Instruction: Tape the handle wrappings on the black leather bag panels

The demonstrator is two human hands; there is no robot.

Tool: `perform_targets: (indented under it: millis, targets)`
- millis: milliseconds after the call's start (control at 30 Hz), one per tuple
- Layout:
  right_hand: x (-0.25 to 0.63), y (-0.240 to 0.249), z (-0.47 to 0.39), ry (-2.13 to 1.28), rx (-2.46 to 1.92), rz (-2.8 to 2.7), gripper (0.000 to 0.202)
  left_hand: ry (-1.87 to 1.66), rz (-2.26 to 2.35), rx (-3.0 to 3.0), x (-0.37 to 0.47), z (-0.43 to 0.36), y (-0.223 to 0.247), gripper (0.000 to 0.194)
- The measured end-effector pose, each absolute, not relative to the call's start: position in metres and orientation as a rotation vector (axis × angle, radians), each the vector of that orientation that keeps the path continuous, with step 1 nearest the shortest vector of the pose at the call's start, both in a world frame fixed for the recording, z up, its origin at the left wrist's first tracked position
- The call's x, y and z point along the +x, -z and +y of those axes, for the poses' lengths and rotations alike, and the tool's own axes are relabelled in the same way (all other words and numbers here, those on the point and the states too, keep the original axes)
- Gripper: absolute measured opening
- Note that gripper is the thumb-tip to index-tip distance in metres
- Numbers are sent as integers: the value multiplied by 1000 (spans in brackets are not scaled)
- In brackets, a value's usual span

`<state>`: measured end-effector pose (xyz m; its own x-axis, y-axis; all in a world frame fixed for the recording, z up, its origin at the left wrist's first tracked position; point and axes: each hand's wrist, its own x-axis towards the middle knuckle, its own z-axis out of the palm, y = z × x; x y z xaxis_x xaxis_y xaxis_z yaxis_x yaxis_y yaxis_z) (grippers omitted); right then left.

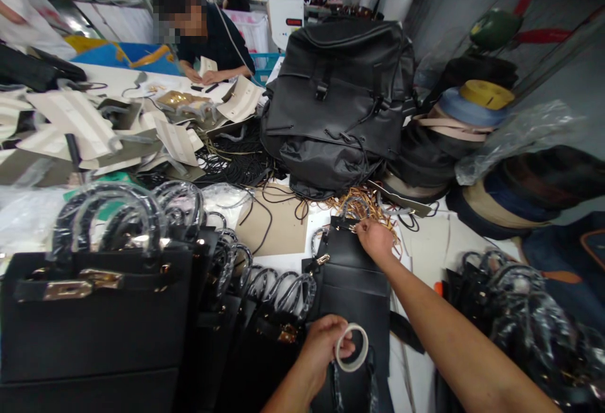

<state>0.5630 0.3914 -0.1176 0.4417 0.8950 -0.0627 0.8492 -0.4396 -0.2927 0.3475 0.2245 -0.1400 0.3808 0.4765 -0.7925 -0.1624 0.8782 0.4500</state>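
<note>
My left hand (326,343) is closed around a roll of pale tape (363,356), its fingers through the ring. Below and beyond it, a black handbag (352,274) lies flat on the table, with a plastic-wrapped handle (357,206) at its far end. My right hand (377,238) reaches to that end, fingers pinched at the handbag's strap (341,224) near a bit of gold metal. Its fingertips are small and partly hidden. Left of the bag, another strap shows a gold clasp (323,260).
Many black handbags (94,331) stand along the left. More wrapped bags (520,312) crowd the right. A large black backpack (340,98) sits ahead, beside stacked strap rolls (510,192). Pale bag pieces (70,116) cover the far left. Across the table, a person (217,41) works.
</note>
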Motion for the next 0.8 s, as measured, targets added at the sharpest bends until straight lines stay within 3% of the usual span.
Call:
perform_targets:
  millis: [233,433,567,800]
  targets:
    - [615,87,341,-173,-2541,-1297,34,-487,961,371,339,212,92,35]
    - [680,89,297,-292,-2691,-1173,40,-563,898,368,336,209,68,33]
    - [657,79,282,-268,-2439,-1107,57,-634,904,496,334,210,60,36]
    - [526,25,225,-1146,-1657,-1467,27,-798,1067,616,336,208,36,56]
